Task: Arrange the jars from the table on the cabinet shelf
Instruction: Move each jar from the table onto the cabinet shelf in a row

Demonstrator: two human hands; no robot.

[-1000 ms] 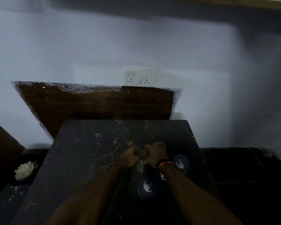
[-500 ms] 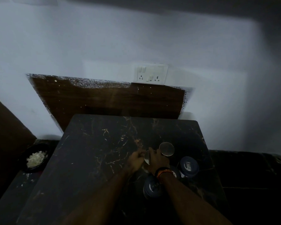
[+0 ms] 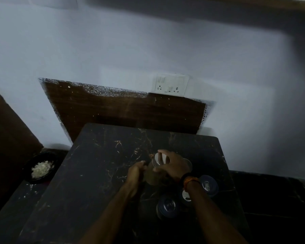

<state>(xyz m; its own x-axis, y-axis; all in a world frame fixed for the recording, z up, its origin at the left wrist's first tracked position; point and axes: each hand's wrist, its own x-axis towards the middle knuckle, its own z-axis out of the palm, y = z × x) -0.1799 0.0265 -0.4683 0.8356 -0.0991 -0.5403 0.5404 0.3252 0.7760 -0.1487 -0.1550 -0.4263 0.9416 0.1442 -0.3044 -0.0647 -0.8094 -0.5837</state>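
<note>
A pale wall (image 3: pixel 148 50) fills the background, with a dark wooden board (image 3: pixel 127 110) leaning against it and a white socket plate (image 3: pixel 172 84) just above the board. In front stands a dark marble table (image 3: pixel 102 173). To the left of the table, lower down, a black bowl (image 3: pixel 40 168) holds something white and crumbly.

On the table, near its right side, both hands grip one clear jar (image 3: pixel 152 175) with a silver lid. The left hand (image 3: pixel 135 172) holds the side of the jar with curled fingers. The right hand (image 3: pixel 173 166) curls its fingers over the lid. Closer to the person stand three blue-lid jars (image 3: pixel 167 206), close together, partly hidden by the right arm, which wears a black and orange band (image 3: pixel 189 180).
</note>
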